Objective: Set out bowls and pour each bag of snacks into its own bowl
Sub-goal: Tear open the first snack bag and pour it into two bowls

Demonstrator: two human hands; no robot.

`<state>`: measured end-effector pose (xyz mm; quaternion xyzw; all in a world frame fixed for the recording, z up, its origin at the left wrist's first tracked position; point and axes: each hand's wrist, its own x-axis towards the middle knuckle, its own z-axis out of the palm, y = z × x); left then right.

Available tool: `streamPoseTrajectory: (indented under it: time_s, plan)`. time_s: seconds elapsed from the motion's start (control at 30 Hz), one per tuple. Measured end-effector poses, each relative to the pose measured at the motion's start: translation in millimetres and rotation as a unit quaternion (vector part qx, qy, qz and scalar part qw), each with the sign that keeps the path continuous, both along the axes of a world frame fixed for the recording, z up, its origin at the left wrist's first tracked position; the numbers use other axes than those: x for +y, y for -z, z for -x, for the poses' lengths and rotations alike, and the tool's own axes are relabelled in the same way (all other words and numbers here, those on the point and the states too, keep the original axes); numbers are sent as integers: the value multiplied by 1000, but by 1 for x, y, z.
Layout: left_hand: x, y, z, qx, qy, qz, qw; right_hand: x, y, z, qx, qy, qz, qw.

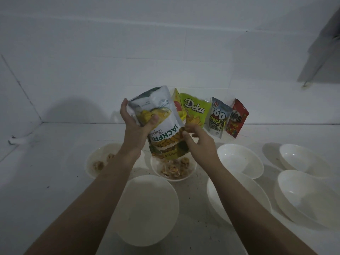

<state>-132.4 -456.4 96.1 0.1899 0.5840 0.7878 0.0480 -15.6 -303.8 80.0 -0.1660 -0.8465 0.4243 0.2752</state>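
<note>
Dim light, white desk against a white tiled wall. The person holds a jackfruit chips bag upside down above a small white bowl. Left hand grips the upturned bottom of the bag, thumb across its front. Right hand pinches the bag's right edge nearer the mouth. Chips already lie in that bowl. A second bowl to the left holds a few pale pieces, partly hidden by the left forearm. Five empty white bowls sit around: one nearest, four to the right. Against the wall lean a green Deka bag, a grey seed packet, a red chips bag.
</note>
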Motion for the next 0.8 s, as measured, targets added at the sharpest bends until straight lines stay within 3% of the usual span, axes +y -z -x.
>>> streamPoseTrajectory:
  time_s: [0.13,0.37,0.57,0.8]
  plan:
    - [9,-3,-12,64,24,45,997,-4,-11,6,43,-10,71,996]
    - [8,-14,-20,30,78,54,995,4,0,-1,53,32,123,991]
    - [10,-21,-23,44,77,93,992,0,-26,-7,106,-91,275,951]
    - [10,-22,-16,46,46,104,992,8,-34,-5,183,-49,198,962]
